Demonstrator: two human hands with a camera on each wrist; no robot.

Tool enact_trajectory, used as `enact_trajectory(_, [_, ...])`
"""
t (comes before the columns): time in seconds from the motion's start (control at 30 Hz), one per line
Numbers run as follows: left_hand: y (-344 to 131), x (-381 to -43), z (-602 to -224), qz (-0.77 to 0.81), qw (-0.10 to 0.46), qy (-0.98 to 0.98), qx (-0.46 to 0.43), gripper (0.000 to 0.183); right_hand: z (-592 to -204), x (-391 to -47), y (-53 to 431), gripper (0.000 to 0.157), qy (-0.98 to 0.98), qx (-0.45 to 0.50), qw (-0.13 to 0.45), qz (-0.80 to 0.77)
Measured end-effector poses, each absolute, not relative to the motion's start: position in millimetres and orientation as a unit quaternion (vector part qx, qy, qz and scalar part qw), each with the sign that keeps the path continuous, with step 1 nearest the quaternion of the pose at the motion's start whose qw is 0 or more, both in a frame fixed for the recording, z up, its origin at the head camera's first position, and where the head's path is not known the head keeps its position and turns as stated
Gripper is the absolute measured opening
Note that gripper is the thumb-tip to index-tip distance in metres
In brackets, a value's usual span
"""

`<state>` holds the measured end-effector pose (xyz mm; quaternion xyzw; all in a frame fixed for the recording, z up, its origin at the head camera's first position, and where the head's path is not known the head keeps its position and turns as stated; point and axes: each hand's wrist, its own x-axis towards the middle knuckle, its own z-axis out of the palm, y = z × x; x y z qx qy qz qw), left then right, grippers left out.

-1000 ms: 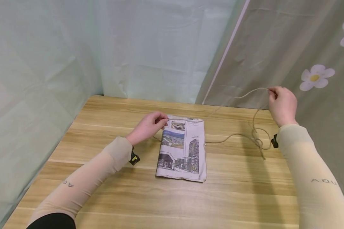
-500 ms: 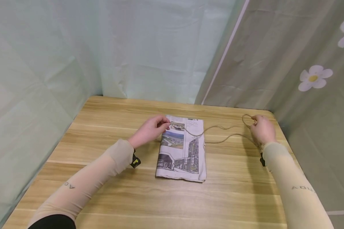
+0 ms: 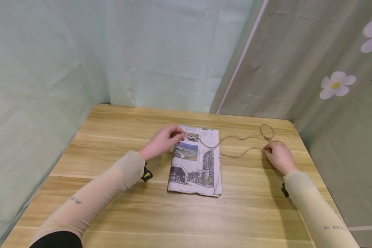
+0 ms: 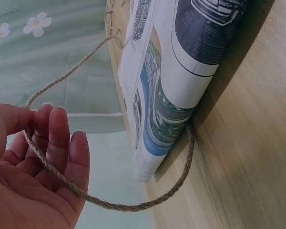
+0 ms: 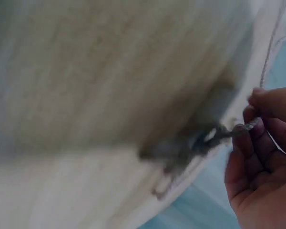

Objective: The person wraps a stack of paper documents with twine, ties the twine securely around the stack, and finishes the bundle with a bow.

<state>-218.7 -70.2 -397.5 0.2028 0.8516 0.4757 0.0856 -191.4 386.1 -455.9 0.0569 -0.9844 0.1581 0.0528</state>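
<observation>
A folded newspaper (image 3: 195, 168) with printed building pictures lies on the wooden table. My left hand (image 3: 162, 139) is over its upper left edge, pinching a brown twine (image 3: 232, 136) between thumb and forefinger. From that pinch the twine hangs in a curve and runs under the newspaper's folded edge, as the left wrist view shows. On the other side it crosses the paper and trails right to a small loop. My right hand (image 3: 280, 156), right of the newspaper, pinches the twine stretch coming out from under the paper. Some twine by the right hand is blurred in the right wrist view.
The wooden table (image 3: 127, 213) has its far edge against a pale curtain (image 3: 179, 62). Another curtain with white flowers (image 3: 336, 86) hangs along the right side. Black wrist cameras (image 3: 147, 175) are strapped to both wrists.
My right hand came down from above the table's far right edge, laid the upper twine down, and now grips the lower stretch. My left hand stays nearly in place.
</observation>
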Motion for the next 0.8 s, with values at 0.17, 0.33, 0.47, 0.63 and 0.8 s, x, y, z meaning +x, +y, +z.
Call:
enact_trajectory(0.17, [-69,-219,-395,0.482,0.092,0.850,0.193,0.020,-428,-181,376,0.019,-0.975,0.066,0.079,0.197])
enact_trajectory(0.33, [-71,-220,-391,0.484,0.095,0.852,0.178,0.030,-386,-177,354,0.018,-0.962,0.124,0.119,0.214])
enact_trajectory(0.47, [-70,-221,-388,0.485,0.098,0.851,0.175,0.030,-357,-170,329,0.015,-0.952,0.176,0.157,0.195])
enact_trajectory(0.63, [-68,-221,-385,0.503,0.108,0.840,0.172,0.027,-338,-168,299,0.012,-0.937,0.227,0.159,0.215])
enact_trajectory(0.8, [-64,-219,-381,0.510,0.115,0.834,0.176,0.029,-336,-171,274,0.017,-0.914,0.218,0.088,0.331])
